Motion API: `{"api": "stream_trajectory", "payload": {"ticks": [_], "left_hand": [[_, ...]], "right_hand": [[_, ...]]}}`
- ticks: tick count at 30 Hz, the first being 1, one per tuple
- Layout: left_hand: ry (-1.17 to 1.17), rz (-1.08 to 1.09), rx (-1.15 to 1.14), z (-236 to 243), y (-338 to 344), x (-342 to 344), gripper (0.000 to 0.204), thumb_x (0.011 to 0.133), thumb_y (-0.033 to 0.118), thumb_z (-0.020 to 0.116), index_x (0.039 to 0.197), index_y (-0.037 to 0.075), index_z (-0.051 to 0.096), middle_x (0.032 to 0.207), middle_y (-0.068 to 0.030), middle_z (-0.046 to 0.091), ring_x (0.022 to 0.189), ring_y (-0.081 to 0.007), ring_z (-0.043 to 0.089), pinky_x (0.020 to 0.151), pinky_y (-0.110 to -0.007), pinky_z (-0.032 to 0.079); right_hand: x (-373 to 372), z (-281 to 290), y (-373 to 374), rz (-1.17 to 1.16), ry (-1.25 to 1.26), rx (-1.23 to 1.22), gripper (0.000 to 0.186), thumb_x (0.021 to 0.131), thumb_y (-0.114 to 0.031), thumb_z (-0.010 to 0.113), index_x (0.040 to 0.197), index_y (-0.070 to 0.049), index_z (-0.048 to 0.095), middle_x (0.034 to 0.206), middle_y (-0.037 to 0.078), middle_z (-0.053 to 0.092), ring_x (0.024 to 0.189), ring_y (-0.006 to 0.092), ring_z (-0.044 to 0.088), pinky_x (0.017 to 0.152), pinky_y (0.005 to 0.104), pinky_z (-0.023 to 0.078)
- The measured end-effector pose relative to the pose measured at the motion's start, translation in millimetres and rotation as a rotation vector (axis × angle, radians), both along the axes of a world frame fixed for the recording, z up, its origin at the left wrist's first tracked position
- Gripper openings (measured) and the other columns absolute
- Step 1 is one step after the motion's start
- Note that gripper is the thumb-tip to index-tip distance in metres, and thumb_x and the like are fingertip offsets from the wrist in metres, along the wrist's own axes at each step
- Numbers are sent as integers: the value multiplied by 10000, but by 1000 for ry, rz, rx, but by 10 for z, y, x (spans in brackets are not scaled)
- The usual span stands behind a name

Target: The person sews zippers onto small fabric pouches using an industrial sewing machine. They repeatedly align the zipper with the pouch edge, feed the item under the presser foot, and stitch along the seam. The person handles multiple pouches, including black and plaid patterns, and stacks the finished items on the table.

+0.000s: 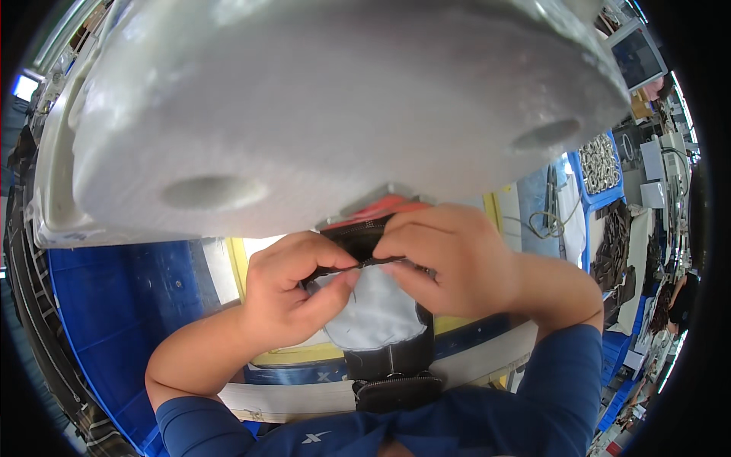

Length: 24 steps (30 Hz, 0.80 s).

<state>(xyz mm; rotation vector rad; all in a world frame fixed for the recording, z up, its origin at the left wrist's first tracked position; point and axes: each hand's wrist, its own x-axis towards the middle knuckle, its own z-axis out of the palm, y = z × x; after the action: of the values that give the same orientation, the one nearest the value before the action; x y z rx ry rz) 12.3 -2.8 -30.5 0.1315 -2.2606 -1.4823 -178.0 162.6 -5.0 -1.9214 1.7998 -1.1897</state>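
Note:
A black zippered bag (389,362) with pale grey lining (373,314) turned outward lies in front of my chest, over the table's near edge. My left hand (293,286) pinches the upper edge of its fabric between thumb and index finger. On the other side, my right hand (457,259) is closed on the same edge, its thumb beneath and its fingers on top. Dark zipper tape runs between the two hands. Just beyond them, a red part (390,206) shows under the grey housing. Closest to my body is a second zipped section (397,393) of the bag.
A large pale grey housing (343,114) overhangs my hands. To the left is a deep blue bin (106,305). On the right are a blue crate (606,199) of metal fittings, a looped cable (558,225) and dark pieces (611,244). Yellow strips (297,356) edge the worktop.

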Motion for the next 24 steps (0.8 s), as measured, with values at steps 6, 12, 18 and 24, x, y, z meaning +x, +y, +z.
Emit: {"api": "stream_trajectory", "payload": {"ticks": [6, 12, 18, 24], "left_hand": [[16, -3, -21, 10, 76, -17, 174, 816, -58, 806, 973, -10, 749, 877, -136, 744, 738, -237, 703, 652, -322, 542], [0, 16, -26, 10, 92, -13, 173, 816, -52, 811, 971, -7, 747, 880, -137, 747, 738, -245, 707, 660, -321, 552], [-45, 1, 23, -2, 86, -17, 159, 827, -37, 811, 968, 0, 746, 886, -132, 749, 753, -242, 712, 679, -329, 557], [-135, -4, 75, 1, 92, -22, 145, 839, -12, 806, 970, -2, 745, 882, -122, 738, 761, -240, 706, 686, -327, 549]], "right_hand": [[36, -7, -23, 33, -281, 133, 118, 899, -129, 779, 985, -58, 740, 896, 70, 692, 718, 257, 658, 568, 368, 526], [43, -58, -3, 21, -334, 155, 98, 899, -114, 775, 968, -53, 740, 870, 70, 689, 708, 255, 656, 570, 364, 519], [21, -17, 6, 13, -298, 195, 92, 868, -64, 775, 950, -42, 743, 855, 87, 712, 718, 255, 679, 622, 365, 542], [4, -44, -6, 10, -240, 215, 101, 852, -22, 776, 950, -35, 754, 854, 77, 730, 712, 216, 701, 625, 320, 544]]}}
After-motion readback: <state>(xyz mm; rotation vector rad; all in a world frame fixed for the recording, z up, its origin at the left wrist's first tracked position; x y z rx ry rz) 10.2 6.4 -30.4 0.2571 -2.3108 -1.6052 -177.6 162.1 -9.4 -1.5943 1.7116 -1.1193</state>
